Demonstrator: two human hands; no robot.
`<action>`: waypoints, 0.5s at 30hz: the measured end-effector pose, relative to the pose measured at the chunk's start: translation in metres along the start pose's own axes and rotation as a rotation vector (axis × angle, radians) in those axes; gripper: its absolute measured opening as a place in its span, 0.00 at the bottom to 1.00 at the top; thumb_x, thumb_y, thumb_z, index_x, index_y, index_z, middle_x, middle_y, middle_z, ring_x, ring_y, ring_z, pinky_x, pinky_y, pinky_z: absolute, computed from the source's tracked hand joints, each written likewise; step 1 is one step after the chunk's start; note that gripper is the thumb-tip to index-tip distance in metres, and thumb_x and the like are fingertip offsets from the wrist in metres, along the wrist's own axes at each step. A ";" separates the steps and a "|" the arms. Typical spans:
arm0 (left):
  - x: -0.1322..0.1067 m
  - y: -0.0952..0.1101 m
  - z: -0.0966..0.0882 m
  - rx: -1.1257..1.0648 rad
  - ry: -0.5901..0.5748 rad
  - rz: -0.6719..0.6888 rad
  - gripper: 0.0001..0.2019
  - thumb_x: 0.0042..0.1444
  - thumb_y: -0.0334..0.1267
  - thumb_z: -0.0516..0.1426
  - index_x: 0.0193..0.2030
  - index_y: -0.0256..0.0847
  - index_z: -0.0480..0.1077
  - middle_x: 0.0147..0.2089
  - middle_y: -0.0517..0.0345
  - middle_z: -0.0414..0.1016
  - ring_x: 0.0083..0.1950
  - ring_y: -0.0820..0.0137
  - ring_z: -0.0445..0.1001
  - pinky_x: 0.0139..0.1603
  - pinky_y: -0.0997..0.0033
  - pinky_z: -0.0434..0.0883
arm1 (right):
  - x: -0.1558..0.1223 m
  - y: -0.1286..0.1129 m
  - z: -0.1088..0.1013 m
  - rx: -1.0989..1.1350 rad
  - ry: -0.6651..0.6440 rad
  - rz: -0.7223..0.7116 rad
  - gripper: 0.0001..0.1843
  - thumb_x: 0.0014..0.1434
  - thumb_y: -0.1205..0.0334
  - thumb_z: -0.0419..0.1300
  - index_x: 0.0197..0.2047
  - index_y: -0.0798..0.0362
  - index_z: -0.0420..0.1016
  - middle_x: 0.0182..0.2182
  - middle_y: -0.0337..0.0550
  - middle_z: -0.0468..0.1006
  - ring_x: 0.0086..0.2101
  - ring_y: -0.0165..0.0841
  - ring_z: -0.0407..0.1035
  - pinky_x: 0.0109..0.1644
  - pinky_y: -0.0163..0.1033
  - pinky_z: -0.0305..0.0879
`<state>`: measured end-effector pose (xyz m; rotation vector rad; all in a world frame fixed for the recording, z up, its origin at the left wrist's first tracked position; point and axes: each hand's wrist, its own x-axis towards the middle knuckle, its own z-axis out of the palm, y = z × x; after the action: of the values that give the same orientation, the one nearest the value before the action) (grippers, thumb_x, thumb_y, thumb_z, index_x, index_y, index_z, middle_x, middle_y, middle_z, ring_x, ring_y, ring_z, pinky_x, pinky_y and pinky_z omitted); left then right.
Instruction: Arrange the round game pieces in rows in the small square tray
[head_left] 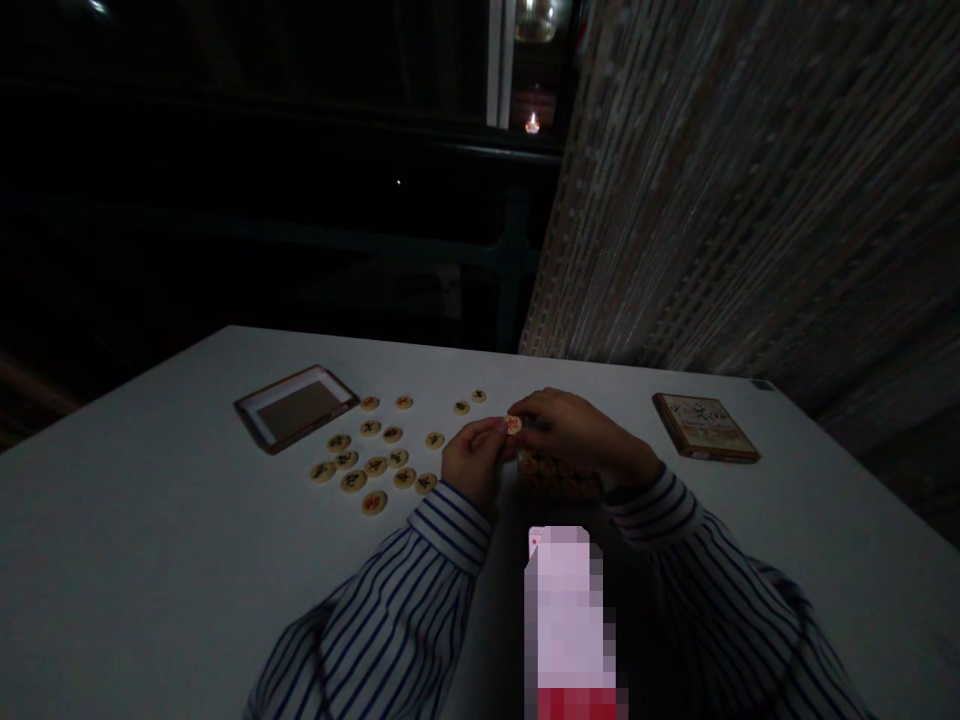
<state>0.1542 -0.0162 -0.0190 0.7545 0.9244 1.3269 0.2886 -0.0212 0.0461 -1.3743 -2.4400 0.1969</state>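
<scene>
Over the white table, my left hand [474, 458] pinches a round wooden Chinese chess piece [514, 425] with a red character facing me. From the other side, the curled fingers of my right hand [574, 430] meet the same piece at its upper edge; part of their grip is hidden. Below my right palm, more Chinese chess pieces [559, 485] sit packed in rows, partly covered and in shadow. To the left of my left hand, several loose pieces [376, 466] lie scattered, some marked in black and some in red.
A shallow open box part [271, 440] lies at the table's far left. On the right rests a flat box or lid [706, 428] with a printed top. A lit, pixelated patch [570, 610] shows between my forearms. A string curtain [712, 180] hangs behind the white table [150, 540].
</scene>
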 end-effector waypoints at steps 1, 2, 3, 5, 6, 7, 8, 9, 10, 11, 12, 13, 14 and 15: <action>0.000 0.000 0.000 0.003 0.003 0.003 0.13 0.36 0.36 0.62 0.30 0.33 0.69 0.25 0.58 0.75 0.25 0.75 0.72 0.30 0.74 0.70 | 0.000 0.000 0.001 -0.008 0.004 -0.009 0.15 0.54 0.59 0.54 0.44 0.54 0.69 0.38 0.45 0.73 0.40 0.34 0.64 0.43 0.38 0.58; 0.000 0.000 0.000 0.007 0.006 0.007 0.13 0.35 0.37 0.62 0.30 0.32 0.69 0.25 0.58 0.75 0.25 0.75 0.72 0.30 0.74 0.70 | 0.000 0.000 0.002 -0.015 0.006 -0.017 0.15 0.54 0.59 0.53 0.45 0.54 0.69 0.38 0.45 0.73 0.40 0.34 0.64 0.43 0.38 0.57; 0.001 -0.001 0.000 0.010 0.005 0.010 0.14 0.35 0.37 0.62 0.30 0.32 0.69 0.25 0.58 0.75 0.25 0.75 0.72 0.30 0.74 0.70 | 0.000 0.000 0.002 -0.020 0.009 -0.022 0.15 0.54 0.59 0.53 0.45 0.54 0.69 0.38 0.45 0.73 0.40 0.34 0.64 0.43 0.38 0.57; 0.001 -0.002 0.000 0.006 0.004 0.016 0.14 0.35 0.37 0.62 0.30 0.32 0.70 0.24 0.58 0.75 0.25 0.75 0.72 0.30 0.74 0.69 | 0.000 -0.001 0.003 -0.026 0.012 -0.026 0.15 0.54 0.60 0.53 0.45 0.55 0.68 0.38 0.45 0.73 0.40 0.34 0.64 0.43 0.38 0.57; 0.002 -0.002 0.000 0.003 0.006 0.019 0.14 0.35 0.37 0.62 0.30 0.33 0.70 0.24 0.59 0.75 0.25 0.75 0.72 0.31 0.74 0.69 | 0.000 -0.002 0.003 -0.029 0.011 -0.027 0.15 0.55 0.60 0.52 0.45 0.55 0.68 0.38 0.45 0.73 0.40 0.34 0.64 0.43 0.38 0.57; 0.002 -0.002 0.000 -0.001 0.008 0.021 0.13 0.35 0.37 0.62 0.30 0.33 0.70 0.24 0.58 0.75 0.25 0.75 0.72 0.31 0.74 0.69 | 0.000 -0.002 0.002 -0.033 0.010 -0.025 0.15 0.55 0.61 0.52 0.45 0.55 0.68 0.38 0.45 0.73 0.40 0.34 0.64 0.43 0.38 0.56; 0.002 -0.003 -0.001 -0.002 0.007 0.023 0.13 0.35 0.37 0.62 0.30 0.33 0.70 0.25 0.58 0.75 0.26 0.75 0.72 0.31 0.74 0.70 | 0.000 -0.002 0.002 -0.037 0.005 -0.022 0.15 0.55 0.61 0.52 0.45 0.55 0.68 0.38 0.45 0.73 0.40 0.34 0.64 0.43 0.38 0.56; 0.002 -0.003 -0.001 0.001 0.003 0.025 0.13 0.35 0.37 0.62 0.30 0.33 0.71 0.25 0.57 0.75 0.26 0.75 0.72 0.31 0.73 0.70 | 0.000 -0.002 0.001 -0.042 -0.004 -0.018 0.15 0.55 0.61 0.51 0.44 0.55 0.69 0.38 0.45 0.73 0.40 0.34 0.64 0.43 0.38 0.56; 0.002 -0.003 -0.001 0.008 0.000 0.029 0.13 0.35 0.37 0.62 0.30 0.32 0.71 0.26 0.57 0.75 0.26 0.74 0.72 0.31 0.73 0.70 | 0.000 -0.001 0.001 -0.049 -0.015 -0.012 0.14 0.55 0.61 0.51 0.44 0.55 0.69 0.38 0.45 0.74 0.39 0.34 0.64 0.43 0.38 0.56; 0.002 -0.003 -0.001 0.021 -0.003 0.034 0.13 0.36 0.37 0.62 0.30 0.32 0.71 0.26 0.56 0.75 0.27 0.74 0.72 0.32 0.72 0.70 | 0.000 0.000 0.000 -0.058 -0.021 0.000 0.14 0.55 0.60 0.51 0.44 0.55 0.70 0.37 0.45 0.74 0.39 0.34 0.65 0.42 0.37 0.56; 0.002 -0.004 -0.001 0.038 -0.002 0.043 0.13 0.37 0.38 0.61 0.30 0.32 0.70 0.26 0.56 0.74 0.27 0.73 0.72 0.32 0.72 0.70 | -0.001 0.002 -0.001 -0.069 -0.028 0.013 0.15 0.55 0.60 0.51 0.44 0.55 0.69 0.37 0.45 0.74 0.39 0.34 0.65 0.42 0.37 0.56; 0.002 -0.005 -0.001 0.060 0.005 0.059 0.13 0.37 0.38 0.60 0.30 0.31 0.70 0.25 0.56 0.74 0.26 0.73 0.72 0.32 0.71 0.70 | -0.002 0.005 -0.002 -0.083 -0.034 0.028 0.15 0.55 0.59 0.51 0.44 0.55 0.69 0.37 0.45 0.74 0.39 0.34 0.65 0.41 0.36 0.56; 0.002 -0.006 -0.001 0.095 0.014 0.081 0.13 0.38 0.39 0.60 0.30 0.31 0.70 0.24 0.56 0.73 0.26 0.73 0.72 0.31 0.71 0.70 | -0.002 0.008 -0.002 -0.101 -0.043 0.047 0.16 0.55 0.58 0.50 0.44 0.55 0.69 0.38 0.45 0.74 0.38 0.34 0.66 0.40 0.35 0.56; 0.002 -0.007 -0.002 0.146 0.021 0.110 0.12 0.39 0.39 0.59 0.30 0.32 0.70 0.23 0.57 0.73 0.26 0.73 0.71 0.31 0.71 0.70 | -0.003 0.011 -0.003 -0.121 -0.054 0.066 0.16 0.55 0.57 0.50 0.44 0.54 0.69 0.37 0.45 0.74 0.38 0.34 0.66 0.39 0.35 0.56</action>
<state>0.1557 -0.0151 -0.0259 0.9161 1.0175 1.3757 0.3000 -0.0184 0.0450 -1.5212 -2.4891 0.1048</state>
